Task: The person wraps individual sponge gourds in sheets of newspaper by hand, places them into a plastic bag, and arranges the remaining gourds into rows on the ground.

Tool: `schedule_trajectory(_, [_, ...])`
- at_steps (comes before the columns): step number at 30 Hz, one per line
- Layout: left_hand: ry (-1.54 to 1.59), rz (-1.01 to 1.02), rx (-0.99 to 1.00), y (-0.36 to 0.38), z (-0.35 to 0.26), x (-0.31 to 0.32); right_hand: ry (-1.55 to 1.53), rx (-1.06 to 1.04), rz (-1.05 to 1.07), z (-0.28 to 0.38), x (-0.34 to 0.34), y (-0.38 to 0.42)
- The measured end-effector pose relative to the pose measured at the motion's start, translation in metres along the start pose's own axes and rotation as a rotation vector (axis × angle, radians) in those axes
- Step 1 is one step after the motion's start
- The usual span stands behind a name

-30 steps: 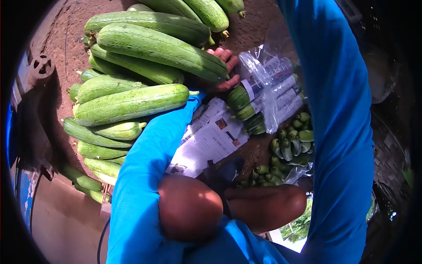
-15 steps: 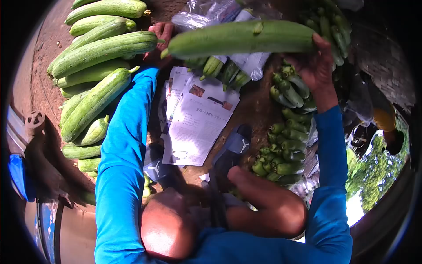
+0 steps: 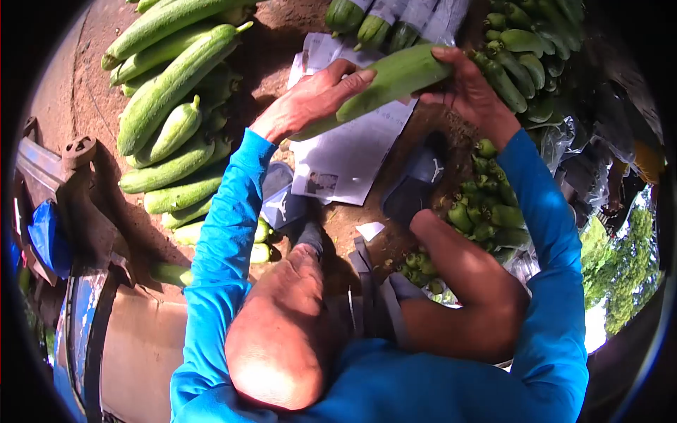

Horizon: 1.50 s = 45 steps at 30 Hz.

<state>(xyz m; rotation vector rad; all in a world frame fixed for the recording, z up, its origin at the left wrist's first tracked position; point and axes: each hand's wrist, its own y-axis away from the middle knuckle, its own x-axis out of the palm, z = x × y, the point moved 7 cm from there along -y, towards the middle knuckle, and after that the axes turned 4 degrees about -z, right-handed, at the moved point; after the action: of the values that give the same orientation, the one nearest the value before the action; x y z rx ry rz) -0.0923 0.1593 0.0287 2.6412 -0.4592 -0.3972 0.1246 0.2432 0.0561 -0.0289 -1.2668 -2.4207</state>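
A long green gourd (image 3: 395, 79) is held at a slant over the printed newspaper sheets (image 3: 338, 158) on the ground. My right hand (image 3: 474, 92) grips its upper right end, thumb on top. Toward the lower left end, my left hand (image 3: 314, 102) is closed around the gourd, the thumb lying along it. To the left, several more long gourds (image 3: 173, 95) are stacked on the dirt. Beyond the papers lie several gourds with paper or plastic wrapped around them (image 3: 377, 25).
Piles of smaller green vegetables (image 3: 486, 201) lie on the right, with more at the upper right (image 3: 522, 56). Clear plastic bags (image 3: 560, 144) sit beside them. My sandalled feet (image 3: 416, 176) flank the papers. A rusty metal frame (image 3: 81, 183) stands at the left.
My left hand has come from beside the gourd stack onto the held gourd. My right hand has kept its end while the gourd tilted and came nearer, over the papers. The view has shifted.
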Motion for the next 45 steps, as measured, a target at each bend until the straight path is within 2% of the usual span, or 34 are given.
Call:
schedule_trajectory(2, [-0.099,-0.203,0.082,0.026,0.003,-0.005,-0.081,-0.092,0.088,-0.020,0.009,-0.019])
schedule_trajectory(4, [-0.122,-0.179,-0.080,0.037,0.023,-0.007,-0.061,-0.039,0.109,-0.035,0.027,-0.025])
schedule_trajectory(5, [-0.063,-0.236,-0.091,0.045,0.025,-0.010,-0.133,0.032,0.175,-0.045,0.039,-0.028])
schedule_trajectory(6, [-0.073,-0.224,-0.084,0.054,0.032,-0.005,-0.135,0.040,0.143,-0.053,0.049,-0.021])
schedule_trajectory(8, [-0.050,-0.337,-0.199,0.069,0.053,-0.008,0.088,-0.094,0.006,-0.073,0.058,-0.005])
schedule_trajectory(10, [-0.044,-0.358,-0.198,0.088,0.061,-0.004,0.753,-0.302,-0.359,-0.115,0.055,0.010])
schedule_trajectory(12, [0.046,-0.368,-0.219,0.104,0.073,0.004,1.171,-0.613,-0.364,-0.163,0.083,0.049])
schedule_trajectory(14, [0.102,-0.391,-0.183,0.122,0.076,0.012,1.275,-0.641,-0.246,-0.205,0.105,0.083])
schedule_trajectory(17, [0.160,-0.377,-0.219,0.144,0.078,0.024,1.369,-0.490,-0.228,-0.242,0.118,0.106])
schedule_trajectory(22, [0.076,-0.450,-0.145,0.158,0.089,0.033,1.374,-0.524,-0.308,-0.268,0.101,0.093])
schedule_trajectory(24, [0.044,-0.473,-0.164,0.154,0.102,0.031,1.284,-0.722,-0.263,-0.272,0.100,0.083])
schedule_trajectory(25, [0.027,-0.478,-0.176,0.153,0.108,0.030,1.219,-0.852,-0.315,-0.262,0.097,0.084])
schedule_trajectory(26, [0.011,-0.481,-0.189,0.152,0.114,0.029,1.201,-0.845,-0.339,-0.246,0.097,0.084])
schedule_trajectory(28, [-0.005,-0.499,-0.219,0.148,0.109,0.027,1.196,-0.712,-0.147,-0.229,0.097,0.078])
schedule_trajectory(29, [-0.023,-0.417,-0.197,0.140,0.098,0.026,1.154,-0.840,-0.165,-0.214,0.100,0.084])
schedule_trajectory(30, [-0.037,-0.337,-0.180,0.129,0.075,0.021,1.149,-0.829,-0.164,-0.213,0.095,0.080])
schedule_trajectory(32, [-0.312,-0.319,0.034,0.105,0.051,0.020,1.145,-0.864,-0.065,-0.213,0.091,0.072])
schedule_trajectory(34, [-0.257,-0.239,-0.044,0.083,0.022,0.024,1.163,-0.780,-0.033,-0.217,0.084,0.066])
schedule_trajectory(36, [-0.387,-0.184,-0.092,0.057,0.025,0.032,1.131,-0.914,-0.075,-0.214,0.080,0.072])
schedule_trajectory(38, [-0.454,-0.189,0.047,0.040,0.017,0.044,1.148,-0.833,-0.033,-0.221,0.073,0.064])
schedule_trajectory(39, [-0.482,-0.126,0.052,0.032,0.023,0.052,1.158,-0.762,0.007,-0.230,0.072,0.059])
schedule_trajectory(41, [-0.506,-0.060,0.055,0.019,0.032,0.061,1.139,-0.758,-0.020,-0.237,0.073,0.059])
schedule_trajectory(43, [-0.592,-0.014,0.217,0.013,0.034,0.075,1.125,-0.755,-0.053,-0.231,0.076,0.063])
schedule_trajectory(45, [-0.611,0.009,0.291,0.008,0.038,0.083,1.034,-0.695,0.014,-0.227,0.077,0.063])
